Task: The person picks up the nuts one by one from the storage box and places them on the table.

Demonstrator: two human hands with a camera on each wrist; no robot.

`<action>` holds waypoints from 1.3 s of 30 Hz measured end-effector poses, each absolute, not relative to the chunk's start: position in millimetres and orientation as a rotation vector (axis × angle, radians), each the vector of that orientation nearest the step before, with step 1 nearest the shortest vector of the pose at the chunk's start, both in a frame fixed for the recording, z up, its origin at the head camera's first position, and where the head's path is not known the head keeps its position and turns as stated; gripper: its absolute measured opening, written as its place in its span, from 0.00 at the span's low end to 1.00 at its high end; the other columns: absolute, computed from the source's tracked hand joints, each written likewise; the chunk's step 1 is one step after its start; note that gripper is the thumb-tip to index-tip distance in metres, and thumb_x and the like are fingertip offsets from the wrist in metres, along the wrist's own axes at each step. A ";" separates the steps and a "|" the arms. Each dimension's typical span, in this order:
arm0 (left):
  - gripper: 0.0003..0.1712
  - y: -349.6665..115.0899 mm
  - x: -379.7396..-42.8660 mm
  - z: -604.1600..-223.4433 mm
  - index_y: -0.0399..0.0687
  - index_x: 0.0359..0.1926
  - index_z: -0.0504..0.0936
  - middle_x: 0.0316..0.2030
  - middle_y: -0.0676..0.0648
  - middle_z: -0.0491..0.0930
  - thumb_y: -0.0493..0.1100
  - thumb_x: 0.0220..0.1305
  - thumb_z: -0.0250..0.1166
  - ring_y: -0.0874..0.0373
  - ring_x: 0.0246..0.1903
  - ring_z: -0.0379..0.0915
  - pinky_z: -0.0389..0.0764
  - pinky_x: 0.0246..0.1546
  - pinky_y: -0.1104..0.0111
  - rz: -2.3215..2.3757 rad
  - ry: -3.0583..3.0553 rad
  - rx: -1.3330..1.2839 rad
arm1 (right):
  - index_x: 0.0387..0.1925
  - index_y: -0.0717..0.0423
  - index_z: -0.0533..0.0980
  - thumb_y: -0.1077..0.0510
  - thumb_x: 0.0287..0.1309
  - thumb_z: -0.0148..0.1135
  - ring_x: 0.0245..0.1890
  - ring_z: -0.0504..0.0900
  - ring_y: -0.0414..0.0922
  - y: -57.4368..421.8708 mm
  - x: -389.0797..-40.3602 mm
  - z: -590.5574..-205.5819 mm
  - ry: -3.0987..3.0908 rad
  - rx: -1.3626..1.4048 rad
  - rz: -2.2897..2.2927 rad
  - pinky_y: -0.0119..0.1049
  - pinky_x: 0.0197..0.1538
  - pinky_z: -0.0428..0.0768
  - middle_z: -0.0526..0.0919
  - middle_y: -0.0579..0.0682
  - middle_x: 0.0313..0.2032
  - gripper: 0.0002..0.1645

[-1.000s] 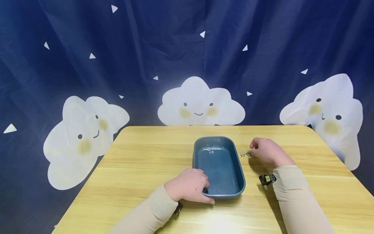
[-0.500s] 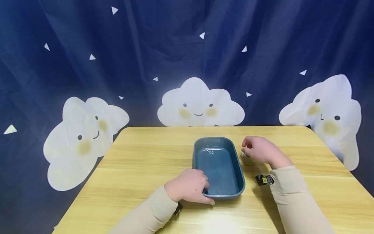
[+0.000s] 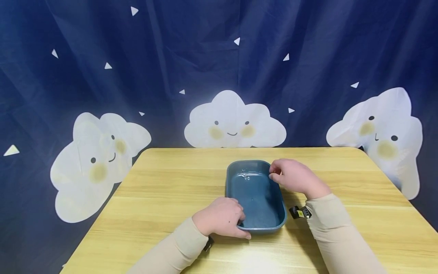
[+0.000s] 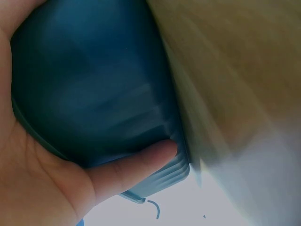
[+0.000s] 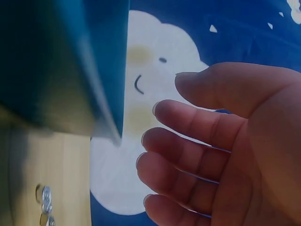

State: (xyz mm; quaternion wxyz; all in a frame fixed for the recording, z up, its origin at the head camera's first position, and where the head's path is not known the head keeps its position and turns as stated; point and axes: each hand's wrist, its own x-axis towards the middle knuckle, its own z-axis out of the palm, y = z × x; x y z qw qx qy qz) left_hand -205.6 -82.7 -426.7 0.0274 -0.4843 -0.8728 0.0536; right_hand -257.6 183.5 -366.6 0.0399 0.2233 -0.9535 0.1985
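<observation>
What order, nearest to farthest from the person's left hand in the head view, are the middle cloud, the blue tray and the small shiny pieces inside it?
1. Blue tray: gripped by the left hand at its near left corner.
2. Small shiny pieces: inside the tray, toward its far end.
3. Middle cloud: on the curtain behind the table.

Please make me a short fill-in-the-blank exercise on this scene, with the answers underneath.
1. The bin stands on a wooden ____.
2. Near or far: the left hand grips the bin's ____ end.
3. Inside the bin, shiny pieces lie at the ____ end.
4. In the right wrist view, the right hand holds ____.

Missing words: table; near; far; nothing.
</observation>
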 end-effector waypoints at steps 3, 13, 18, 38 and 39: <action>0.28 -82.9 -205.7 -427.0 0.64 0.18 0.76 0.19 0.63 0.66 0.78 0.56 0.61 0.65 0.26 0.66 0.67 0.25 0.72 0.163 -2.694 -1.499 | 0.34 0.49 0.82 0.55 0.61 0.66 0.29 0.75 0.43 175.5 -257.4 -363.4 -2.920 0.706 0.591 0.43 0.39 0.76 0.78 0.41 0.28 0.03; 0.28 -83.2 -206.1 -427.4 0.65 0.18 0.76 0.20 0.63 0.67 0.78 0.56 0.61 0.65 0.27 0.68 0.69 0.26 0.72 0.166 -2.694 -1.500 | 0.35 0.49 0.82 0.55 0.60 0.66 0.28 0.74 0.42 156.6 -262.4 -362.8 -2.927 0.787 0.559 0.42 0.37 0.75 0.78 0.40 0.27 0.02; 0.28 -83.3 -205.9 -427.5 0.65 0.17 0.75 0.19 0.63 0.67 0.78 0.55 0.62 0.65 0.27 0.68 0.68 0.26 0.72 0.156 -2.701 -1.499 | 0.37 0.50 0.82 0.55 0.61 0.64 0.30 0.75 0.42 146.3 -267.1 -363.1 -2.956 0.815 0.543 0.43 0.39 0.77 0.79 0.41 0.29 0.05; 0.29 -81.4 -205.7 -425.9 0.64 0.17 0.75 0.19 0.64 0.67 0.78 0.55 0.62 0.65 0.26 0.68 0.69 0.26 0.72 0.180 -2.698 -1.491 | 0.49 0.60 0.82 0.56 0.63 0.64 0.42 0.82 0.48 109.3 -297.1 -398.5 -3.143 0.794 0.432 0.48 0.48 0.80 0.85 0.53 0.45 0.16; 0.29 -81.6 -205.8 -426.2 0.64 0.17 0.75 0.19 0.64 0.67 0.78 0.55 0.62 0.65 0.26 0.68 0.69 0.26 0.72 0.181 -2.699 -1.491 | 0.49 0.60 0.82 0.56 0.63 0.64 0.41 0.82 0.48 108.9 -298.3 -399.6 -3.151 0.786 0.425 0.48 0.48 0.79 0.85 0.53 0.44 0.16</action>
